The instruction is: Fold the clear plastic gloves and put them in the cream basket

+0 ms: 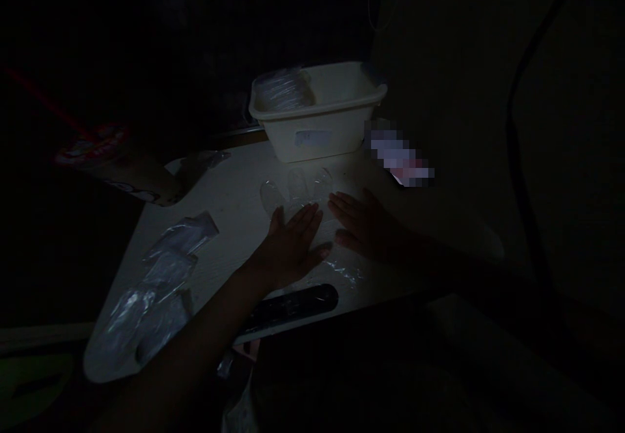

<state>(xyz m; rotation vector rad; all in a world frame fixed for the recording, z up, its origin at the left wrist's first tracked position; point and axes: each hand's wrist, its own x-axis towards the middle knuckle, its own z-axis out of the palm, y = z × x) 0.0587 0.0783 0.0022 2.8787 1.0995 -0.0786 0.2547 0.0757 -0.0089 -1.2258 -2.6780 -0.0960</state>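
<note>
The scene is very dark. My left hand (293, 241) lies flat, fingers stretched out, on a clear plastic glove (297, 189) spread on the white table (234, 198). My right hand (366, 224) lies flat beside it, fingers extended toward the left, pressing the same transparent sheet. The glove's fingers stick out beyond my fingertips toward a white tub (322, 117).
The white tub holds a stack of clear plastic at its left end. Several clear plastic bags (161, 277) lie along the table's left side. A dark long object (293, 306) rests at the near edge. A cardboard box (122, 166) sits at left.
</note>
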